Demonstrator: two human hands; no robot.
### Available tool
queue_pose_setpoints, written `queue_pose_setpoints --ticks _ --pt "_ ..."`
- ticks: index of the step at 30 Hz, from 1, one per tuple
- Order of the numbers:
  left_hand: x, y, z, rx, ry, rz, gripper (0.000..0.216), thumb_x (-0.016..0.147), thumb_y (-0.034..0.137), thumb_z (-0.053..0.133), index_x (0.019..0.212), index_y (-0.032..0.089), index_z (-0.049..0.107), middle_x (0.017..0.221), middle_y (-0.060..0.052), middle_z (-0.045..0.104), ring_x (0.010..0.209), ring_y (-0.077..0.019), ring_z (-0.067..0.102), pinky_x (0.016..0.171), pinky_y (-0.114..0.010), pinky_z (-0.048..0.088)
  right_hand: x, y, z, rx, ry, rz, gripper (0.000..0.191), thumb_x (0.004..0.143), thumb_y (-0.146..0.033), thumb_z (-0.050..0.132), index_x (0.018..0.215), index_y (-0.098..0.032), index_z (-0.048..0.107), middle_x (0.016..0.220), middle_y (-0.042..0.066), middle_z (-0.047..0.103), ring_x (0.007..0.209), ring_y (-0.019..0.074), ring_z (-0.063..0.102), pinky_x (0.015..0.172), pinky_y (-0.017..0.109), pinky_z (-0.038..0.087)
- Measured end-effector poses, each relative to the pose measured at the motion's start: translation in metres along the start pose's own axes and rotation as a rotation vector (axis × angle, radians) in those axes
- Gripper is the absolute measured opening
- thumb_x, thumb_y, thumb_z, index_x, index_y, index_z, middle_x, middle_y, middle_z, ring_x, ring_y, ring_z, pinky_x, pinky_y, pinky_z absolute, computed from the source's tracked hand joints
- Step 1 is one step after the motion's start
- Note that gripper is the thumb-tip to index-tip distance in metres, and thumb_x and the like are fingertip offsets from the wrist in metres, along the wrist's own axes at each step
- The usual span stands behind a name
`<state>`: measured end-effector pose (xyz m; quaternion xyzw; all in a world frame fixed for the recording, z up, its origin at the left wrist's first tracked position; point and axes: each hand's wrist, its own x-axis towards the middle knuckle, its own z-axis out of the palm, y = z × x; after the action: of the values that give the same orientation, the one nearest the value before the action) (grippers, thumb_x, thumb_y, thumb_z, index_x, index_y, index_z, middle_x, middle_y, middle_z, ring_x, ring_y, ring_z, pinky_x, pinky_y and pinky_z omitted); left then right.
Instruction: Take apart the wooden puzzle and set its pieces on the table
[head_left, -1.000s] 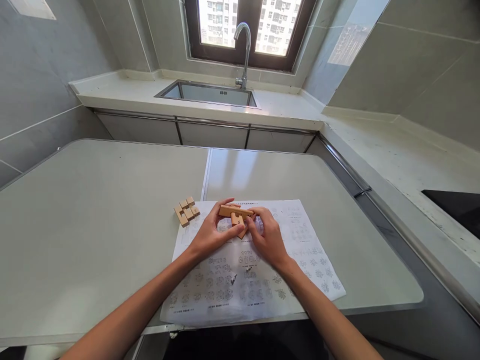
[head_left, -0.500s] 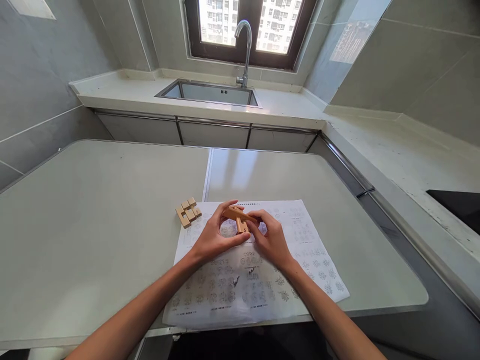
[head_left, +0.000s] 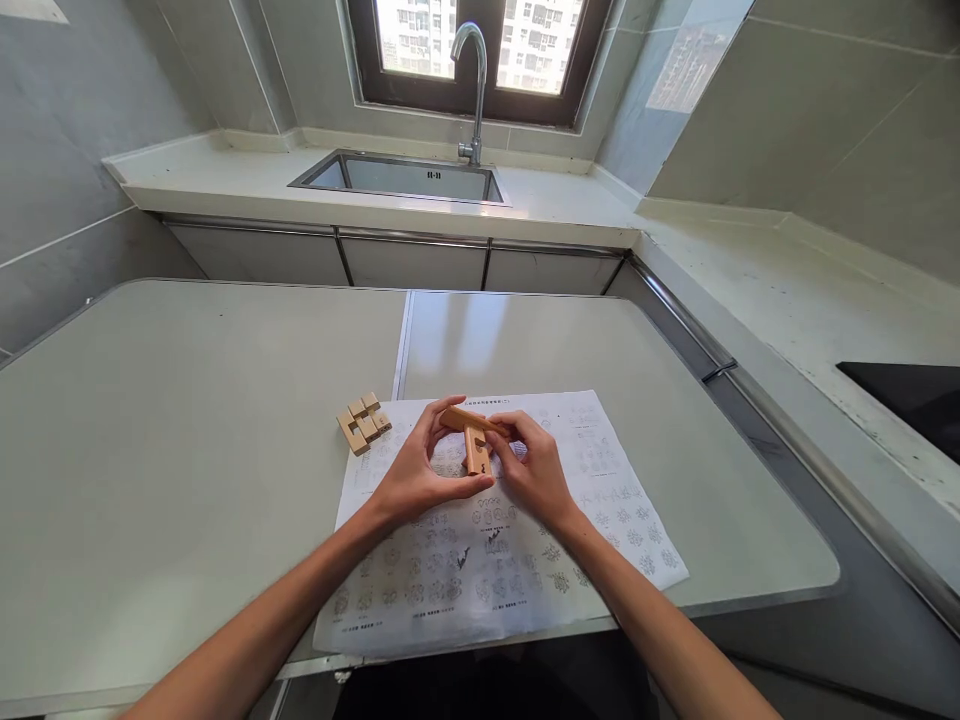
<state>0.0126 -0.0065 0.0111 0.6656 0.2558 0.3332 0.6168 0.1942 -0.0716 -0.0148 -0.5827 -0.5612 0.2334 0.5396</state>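
Observation:
Over the printed sheet, my left hand (head_left: 412, 470) curves around two notched wooden puzzle pieces, its fingers at the top and thumb at the lower end. One wooden piece (head_left: 459, 418) lies crosswise at the top. A second wooden piece (head_left: 475, 450) points down from it toward me, with a cut-out in its side. My right hand (head_left: 534, 470) pinches the right end of the crosswise piece. Whether the two pieces are locked together I cannot tell. Left of my hands, a cluster of lighter wooden puzzle blocks (head_left: 363, 424) rests by the sheet's upper left corner.
The paper sheet (head_left: 622, 510), printed with small diagrams, lies on the pale table (head_left: 187, 450) near its front edge. Beyond are a counter (head_left: 562, 205), a sink (head_left: 397, 178) and a tap (head_left: 478, 100) under a window. A metal rail (head_left: 787, 440) runs along the right.
The view has shifted slightly, so everything sits a little further left. Between my hands the downward-pointing wooden piece has turned a little and shows more of its face. Both hands keep their hold.

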Motion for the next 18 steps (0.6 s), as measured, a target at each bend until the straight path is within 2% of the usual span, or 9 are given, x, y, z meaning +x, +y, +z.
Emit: queue_pose_setpoints --ticks 6,11,15,18 --pt "-0.0017 -0.0007 0.0028 0.045 -0.006 0.013 0.103 0.065 0.028 0.098 0.151 0.028 0.042 0.143 -0.013 0.062 0.143 -0.0335 0.052 0.124 -0.050 0.038 0.0016 0.0014 0.0001 -0.043 0.040 -0.027 0.010 0.101 -0.027 0.059 0.103 -0.024 0.067 0.098 0.005 0.075 0.087 0.0222 0.070 0.081 0.037 0.057" --pt "-0.0045 -0.0007 0.0042 0.055 0.011 0.016 0.101 0.073 0.030 0.094 0.155 0.030 0.036 0.151 -0.013 0.058 0.146 -0.0331 0.050 0.125 -0.052 0.035 0.0047 -0.0020 -0.0012 -0.025 0.057 -0.034 0.011 0.102 -0.028 0.057 0.103 -0.024 0.067 0.097 0.005 0.074 0.088 0.0223 0.071 0.082 0.038 0.058" --pt "-0.0039 0.0036 0.0047 0.048 -0.017 0.002 0.086 0.089 0.035 0.079 0.161 0.030 0.032 0.155 -0.011 0.057 0.148 -0.0321 0.049 0.125 -0.050 0.035 0.0060 -0.0029 -0.0024 -0.037 0.138 -0.058 0.010 0.103 -0.030 0.057 0.104 -0.024 0.066 0.096 0.004 0.073 0.087 0.0225 0.070 0.081 0.039 0.059" --pt "-0.0028 0.0062 0.0075 0.163 -0.017 0.019 0.064 0.097 0.038 0.068 0.156 0.027 0.044 0.154 -0.010 0.058 0.143 -0.0321 0.053 0.120 -0.046 0.041 0.0050 -0.0021 -0.0024 -0.094 0.191 -0.093 0.010 0.103 -0.031 0.057 0.105 -0.025 0.064 0.097 0.006 0.071 0.089 0.0235 0.070 0.081 0.041 0.059"
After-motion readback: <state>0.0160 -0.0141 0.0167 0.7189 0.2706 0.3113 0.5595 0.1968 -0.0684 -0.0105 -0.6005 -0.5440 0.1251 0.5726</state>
